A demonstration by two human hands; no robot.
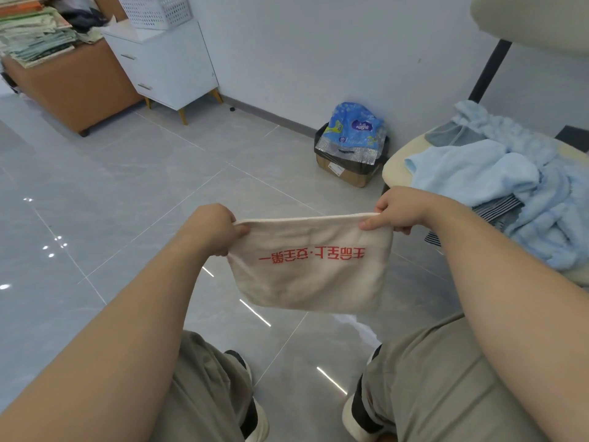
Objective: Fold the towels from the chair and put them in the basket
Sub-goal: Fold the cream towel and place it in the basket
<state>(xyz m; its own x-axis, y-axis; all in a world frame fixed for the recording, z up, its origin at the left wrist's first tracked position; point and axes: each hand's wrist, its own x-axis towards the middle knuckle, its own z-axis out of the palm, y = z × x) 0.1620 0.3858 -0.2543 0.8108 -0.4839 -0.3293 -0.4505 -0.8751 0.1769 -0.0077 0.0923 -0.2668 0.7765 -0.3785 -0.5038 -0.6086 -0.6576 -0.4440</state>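
The left hand (216, 229) pinches the upper left corner of a cream towel (310, 269), thumb on the near face and fingers curled behind. The right hand (401, 210) pinches the upper right corner in the same manner, thumb lying along the top edge. The towel hangs between the hands, its top edge drawn taut and nearly level, its lower edge free above the floor (159, 193). It appears doubled over. A line of red characters runs across the near face, upside down to the camera. Just right of the right hand, and touching its forearm, a heap of blue towels (478, 173) lies on the chair (393, 164), with a striped cloth (497, 207) under its near edge. Beyond the right hand, by the wall, a box (347, 173) holds a blue packet (353, 126). Far beyond the left hand, a white basket (156, 9) stands on a white cabinet (169, 65).
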